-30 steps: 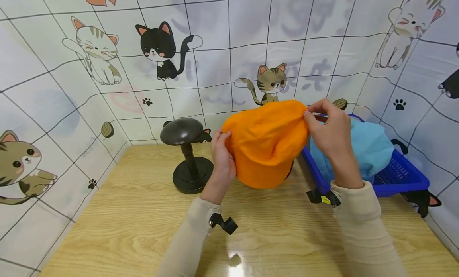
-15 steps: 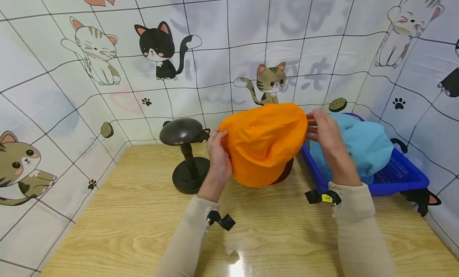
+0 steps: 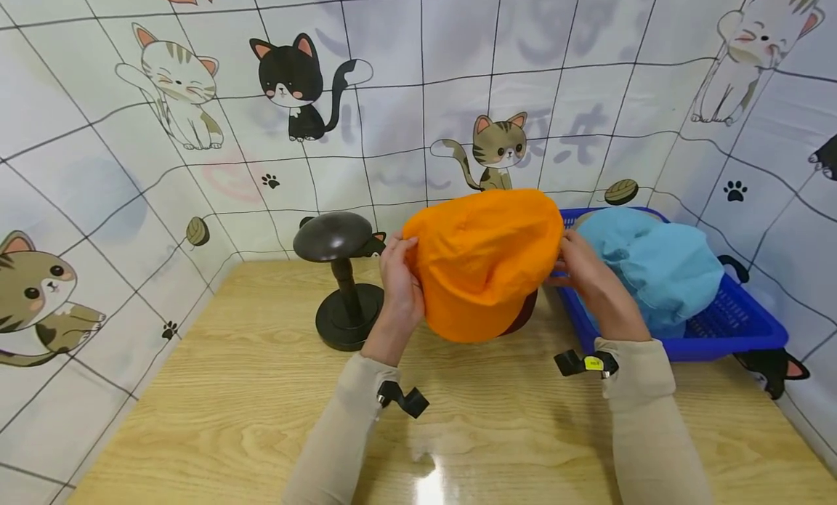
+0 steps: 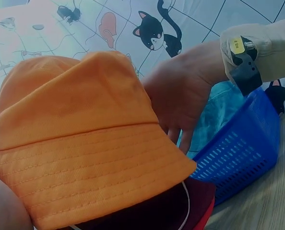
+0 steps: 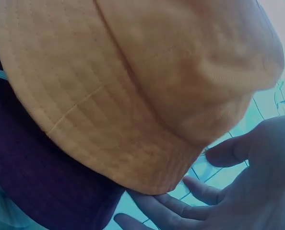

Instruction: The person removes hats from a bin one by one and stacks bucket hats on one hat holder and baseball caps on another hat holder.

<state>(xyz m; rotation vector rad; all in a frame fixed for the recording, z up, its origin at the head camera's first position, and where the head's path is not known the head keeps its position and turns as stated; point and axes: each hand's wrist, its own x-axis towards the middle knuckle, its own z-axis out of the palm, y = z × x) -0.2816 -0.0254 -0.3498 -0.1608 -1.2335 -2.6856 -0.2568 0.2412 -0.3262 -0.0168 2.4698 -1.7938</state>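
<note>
An orange bucket hat [image 3: 484, 258] is held up above the table, its stitched brim tilted toward me. My left hand [image 3: 401, 294] grips its left side, thumb in front and the other fingers mostly hidden behind. Under the brim a dark maroon brim [image 5: 46, 167] shows, with a thin white cord [image 4: 186, 206] in the left wrist view. At the hat's right side is my right hand [image 3: 598, 283], lower than the crown. In the right wrist view its thumb stands apart from the fabric and its loosely spread fingers reach to the brim's edge, one passing behind it.
A dark hat stand [image 3: 343, 280] with a domed top and round base stands left of the hat. At right, a blue plastic basket [image 3: 752, 330] holds a light blue hat [image 3: 660, 265]. Cat-patterned cloth [image 3: 392, 112] walls the wooden table [image 3: 261, 418] behind and at the sides.
The right hand has let go of the hat's upper right edge and moved down along its right side. More of the maroon brim shows beneath. The left hand keeps its hold.
</note>
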